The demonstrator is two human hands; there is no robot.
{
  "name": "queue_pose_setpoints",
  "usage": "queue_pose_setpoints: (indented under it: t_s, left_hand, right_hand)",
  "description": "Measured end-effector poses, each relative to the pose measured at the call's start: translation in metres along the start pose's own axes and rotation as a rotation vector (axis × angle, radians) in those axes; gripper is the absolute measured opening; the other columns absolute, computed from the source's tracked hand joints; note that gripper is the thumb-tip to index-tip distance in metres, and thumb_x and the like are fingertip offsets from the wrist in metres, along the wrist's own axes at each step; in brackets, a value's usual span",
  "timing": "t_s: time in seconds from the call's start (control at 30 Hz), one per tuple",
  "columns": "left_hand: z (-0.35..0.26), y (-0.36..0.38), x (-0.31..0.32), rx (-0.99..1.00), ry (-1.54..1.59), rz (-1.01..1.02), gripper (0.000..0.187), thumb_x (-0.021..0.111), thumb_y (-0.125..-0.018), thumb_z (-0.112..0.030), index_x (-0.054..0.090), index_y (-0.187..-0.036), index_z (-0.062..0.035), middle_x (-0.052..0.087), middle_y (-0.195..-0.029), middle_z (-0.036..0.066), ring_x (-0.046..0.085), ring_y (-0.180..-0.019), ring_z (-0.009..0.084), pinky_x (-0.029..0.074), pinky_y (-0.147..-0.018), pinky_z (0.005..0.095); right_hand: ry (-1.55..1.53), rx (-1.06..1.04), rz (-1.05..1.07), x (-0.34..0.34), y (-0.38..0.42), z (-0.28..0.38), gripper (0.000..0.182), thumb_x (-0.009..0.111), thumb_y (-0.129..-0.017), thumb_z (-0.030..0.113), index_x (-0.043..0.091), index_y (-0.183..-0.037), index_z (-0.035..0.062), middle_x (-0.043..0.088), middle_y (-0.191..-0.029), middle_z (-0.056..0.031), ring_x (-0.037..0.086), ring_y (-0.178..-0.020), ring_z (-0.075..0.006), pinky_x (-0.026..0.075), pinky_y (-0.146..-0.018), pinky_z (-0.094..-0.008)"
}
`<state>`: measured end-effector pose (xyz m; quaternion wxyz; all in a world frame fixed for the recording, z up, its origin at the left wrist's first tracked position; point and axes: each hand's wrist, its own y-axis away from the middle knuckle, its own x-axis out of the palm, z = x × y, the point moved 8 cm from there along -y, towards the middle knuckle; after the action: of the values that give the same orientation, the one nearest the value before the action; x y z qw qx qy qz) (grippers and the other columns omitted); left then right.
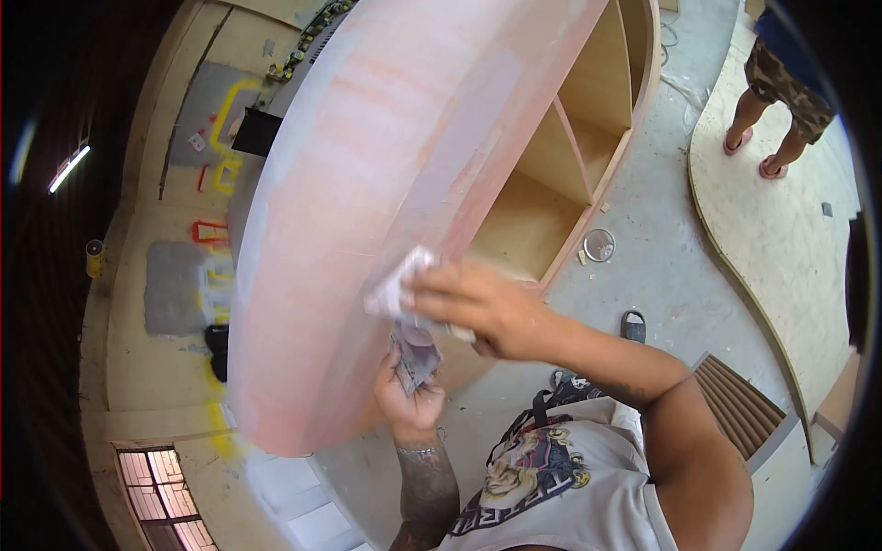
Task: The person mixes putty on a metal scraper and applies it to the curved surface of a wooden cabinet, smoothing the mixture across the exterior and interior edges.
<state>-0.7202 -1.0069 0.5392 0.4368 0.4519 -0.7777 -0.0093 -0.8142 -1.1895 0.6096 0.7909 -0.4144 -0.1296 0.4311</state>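
Note:
A big curved cabinet panel, coated pink and grey, fills the middle of the view. My right hand presses a white piece of sandpaper flat against the panel's edge. Just below it, my left hand grips a folded grey sheet of sandpaper close to the panel's lower side. Both hands are almost touching each other.
Open plywood compartments show on the cabinet's inner side. A round tin and a black sandal lie on the concrete floor. Another person's legs stand on a curved plywood sheet. A slatted panel lies near my shoulder.

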Motion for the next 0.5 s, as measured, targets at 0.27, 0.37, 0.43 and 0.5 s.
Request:
queue_pose_setpoints:
  t_s: [0.27, 0.37, 0.43, 0.5]
  left_hand:
    - [-0.036, 0.019, 0.020, 0.201, -0.135, 0.006, 0.028, 0.047, -0.097, -0.021, 0.059, -0.118, -0.0072, 0.071, -0.097, 0.006, 0.070, -0.075, 0.0169, 0.055, -0.046, 0.0280]
    - [-0.031, 0.026, 0.012, 0.209, -0.115, -0.051, 0.027, 0.048, -0.096, -0.020, 0.059, -0.118, -0.0078, 0.071, -0.099, 0.005, 0.070, -0.073, 0.0157, 0.055, -0.045, 0.0274]
    - [-0.027, 0.028, 0.005, 0.198, -0.096, -0.091, 0.027, 0.049, -0.096, -0.019, 0.059, -0.118, -0.0080, 0.071, -0.100, 0.005, 0.070, -0.072, 0.0156, 0.055, -0.045, 0.0277]
    - [-0.025, 0.033, -0.007, 0.199, -0.082, -0.130, 0.028, 0.049, -0.095, -0.019, 0.059, -0.119, -0.0081, 0.071, -0.101, 0.005, 0.070, -0.072, 0.0158, 0.055, -0.045, 0.0283]
  right_hand:
    - [0.253, 0.203, -0.057, -0.080, 0.022, -0.109, 0.069, 0.053, -0.067, -0.015, 0.058, -0.130, 0.0111, 0.062, -0.114, -0.0146, 0.059, -0.104, -0.0322, 0.050, -0.084, -0.0376]
    - [0.323, 0.320, -0.510, -0.163, -0.026, -0.149, 0.057, 0.047, -0.075, -0.013, 0.059, -0.127, 0.0075, 0.065, -0.112, -0.0162, 0.065, -0.091, -0.0272, 0.050, -0.082, -0.0325]
    - [0.359, 0.248, -0.598, -0.179, -0.041, -0.167, 0.054, 0.049, -0.076, -0.008, 0.060, -0.126, 0.0086, 0.063, -0.116, -0.0183, 0.064, -0.092, -0.0326, 0.051, -0.085, -0.0346]
    - [0.349, 0.224, -0.595, -0.171, -0.051, -0.172, 0.052, 0.048, -0.077, -0.006, 0.059, -0.126, 0.0082, 0.062, -0.120, -0.0187, 0.064, -0.100, -0.0345, 0.050, -0.089, -0.0362]
